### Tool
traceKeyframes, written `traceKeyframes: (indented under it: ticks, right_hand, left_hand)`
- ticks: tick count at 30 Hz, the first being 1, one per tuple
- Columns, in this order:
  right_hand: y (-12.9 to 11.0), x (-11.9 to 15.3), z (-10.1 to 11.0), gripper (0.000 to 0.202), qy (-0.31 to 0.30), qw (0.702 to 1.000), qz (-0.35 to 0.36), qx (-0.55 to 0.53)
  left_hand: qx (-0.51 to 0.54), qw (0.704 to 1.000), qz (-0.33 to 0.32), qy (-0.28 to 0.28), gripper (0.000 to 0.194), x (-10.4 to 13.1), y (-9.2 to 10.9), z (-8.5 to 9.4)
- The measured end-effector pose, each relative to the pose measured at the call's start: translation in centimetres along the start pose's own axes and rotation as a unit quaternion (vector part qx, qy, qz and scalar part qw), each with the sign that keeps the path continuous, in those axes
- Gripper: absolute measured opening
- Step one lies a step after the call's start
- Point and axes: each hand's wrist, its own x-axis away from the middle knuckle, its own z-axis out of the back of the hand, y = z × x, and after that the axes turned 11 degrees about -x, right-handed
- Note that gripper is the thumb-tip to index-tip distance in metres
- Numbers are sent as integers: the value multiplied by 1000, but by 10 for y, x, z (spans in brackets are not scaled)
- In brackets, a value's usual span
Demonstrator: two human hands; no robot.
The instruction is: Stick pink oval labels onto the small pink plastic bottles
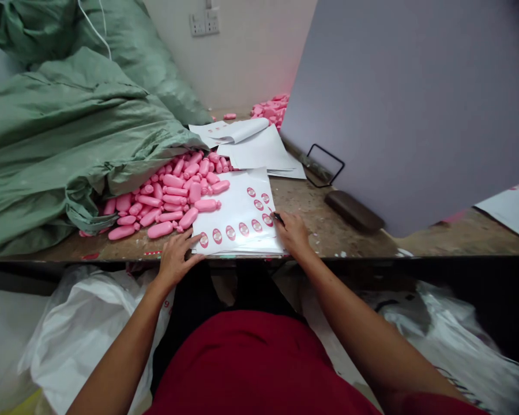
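A white sheet of oval red-and-white stickers (243, 229) lies on a stack of paper at the table's front edge. My left hand (177, 259) rests at the sheet's lower left corner, fingers spread out, next to the pink pieces. In my right hand (294, 231), at the sheet's right edge, is a thin dark pointed tool (278, 217); its tip is by a sticker and its exact kind is unclear. Small pink sausage-shaped plastic pieces (173, 191) are heaped to the left, some lying over the sheet.
A large green sack (90, 127) leans over the heap on the left. More paper sheets (255, 147) lie behind. A big grey panel (398, 115) stands on the right, beside a dark brown block (353, 211) and a black wire handle (325, 166). Plastic bags (82, 334) sit below the table.
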Motion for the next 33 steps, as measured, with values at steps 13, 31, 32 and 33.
traceKeyframes:
  ticks: [13,31,32,33]
  right_hand:
    - [4,5,2,25,-6,1000,22,-22]
    - [0,3,2,26,-4,999,16,-33]
    - [0,3,3,26,-5,999,16,-33]
    - [-1,3,3,26,-6,999,16,-32]
  left_hand:
    - [13,1000,11,-7,50,1,0,-2]
    - [7,1000,6,-6,50,-1,1,4]
    - [8,1000,4,-5,50,-1,0,4]
    - [9,1000,2,-3,49,-1,0,4]
